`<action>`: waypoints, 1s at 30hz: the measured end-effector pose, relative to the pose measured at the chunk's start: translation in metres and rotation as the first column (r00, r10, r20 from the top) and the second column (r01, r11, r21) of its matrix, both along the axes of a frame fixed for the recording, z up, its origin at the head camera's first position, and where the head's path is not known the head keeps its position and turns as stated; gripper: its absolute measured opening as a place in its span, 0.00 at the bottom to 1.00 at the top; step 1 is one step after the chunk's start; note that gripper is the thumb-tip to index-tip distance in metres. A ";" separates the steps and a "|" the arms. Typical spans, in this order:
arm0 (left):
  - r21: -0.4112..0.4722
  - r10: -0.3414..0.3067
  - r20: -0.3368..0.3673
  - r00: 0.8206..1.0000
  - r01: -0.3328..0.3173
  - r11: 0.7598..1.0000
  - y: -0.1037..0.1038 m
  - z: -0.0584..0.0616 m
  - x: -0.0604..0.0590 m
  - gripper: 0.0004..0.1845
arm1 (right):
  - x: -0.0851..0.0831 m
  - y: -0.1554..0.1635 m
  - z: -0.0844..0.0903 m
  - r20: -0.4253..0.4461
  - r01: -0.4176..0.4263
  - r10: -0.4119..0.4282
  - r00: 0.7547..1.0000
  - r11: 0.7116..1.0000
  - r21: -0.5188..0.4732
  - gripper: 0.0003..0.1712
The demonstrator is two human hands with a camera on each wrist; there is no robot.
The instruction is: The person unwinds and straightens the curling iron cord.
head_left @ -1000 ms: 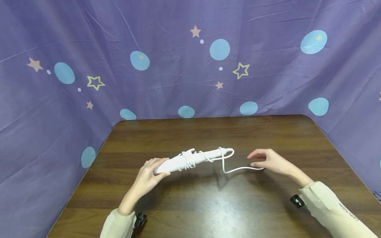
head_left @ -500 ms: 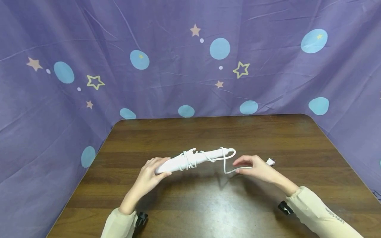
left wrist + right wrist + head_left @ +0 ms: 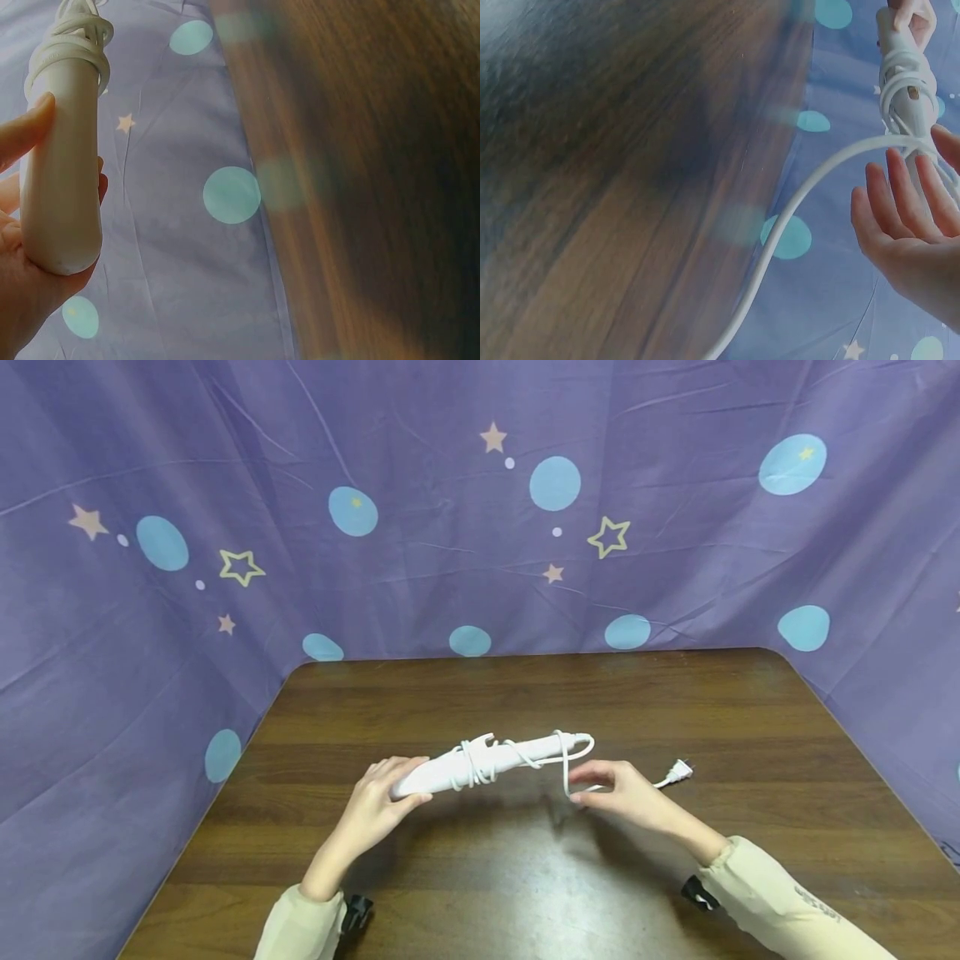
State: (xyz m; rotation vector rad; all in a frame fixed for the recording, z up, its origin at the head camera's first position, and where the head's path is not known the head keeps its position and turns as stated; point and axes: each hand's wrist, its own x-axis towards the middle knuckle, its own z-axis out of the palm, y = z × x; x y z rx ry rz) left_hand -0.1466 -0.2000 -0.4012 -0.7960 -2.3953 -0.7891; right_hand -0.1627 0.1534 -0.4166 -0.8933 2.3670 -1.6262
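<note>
My left hand (image 3: pixel 375 802) grips the thick, rounded end of a long white wand-shaped appliance (image 3: pixel 431 777), perhaps a hair styling iron. Held up over the table, it slants with its narrow end toward the right. In the left wrist view the thumb lies along the smooth white body (image 3: pixel 64 172). A white cord (image 3: pixel 771 247) winds round the middle in several turns, loops at the narrow end and trails right. My right hand (image 3: pixel 630 793) is at this trailing stretch, fingers loosely bent and thumb apart, with the cord passing by the fingertips. The two-pin plug (image 3: pixel 680 770) lies beyond the right hand.
A brown wood-grain table (image 3: pixel 525 693) spreads beneath both hands. A purple curtain (image 3: pixel 420 585) with stars and blue spots surrounds its back and sides. Dark wrist mounts (image 3: pixel 699 893) hang below the sleeves.
My right hand has moved left along the cord toward the appliance, bringing the plug into sight behind it. The left hand and the appliance have stayed nearly still.
</note>
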 end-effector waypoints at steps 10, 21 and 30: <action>0.002 -0.001 -0.015 1.000 0.001 1.000 -0.001 -0.001 -0.001 0.26 | 0.006 -0.008 0.002 -0.080 0.053 -0.061 0.995 0.993 -0.104 0.09; -0.005 0.004 0.000 1.000 -0.004 1.000 -0.003 -0.001 0.000 0.25 | 0.010 0.002 0.027 -0.248 0.193 -0.192 0.950 0.981 -0.021 0.07; -0.003 0.001 0.044 0.999 -0.001 1.000 -0.005 0.000 0.002 0.26 | -0.002 0.018 0.047 -0.302 0.265 -0.256 0.918 0.964 -0.011 0.08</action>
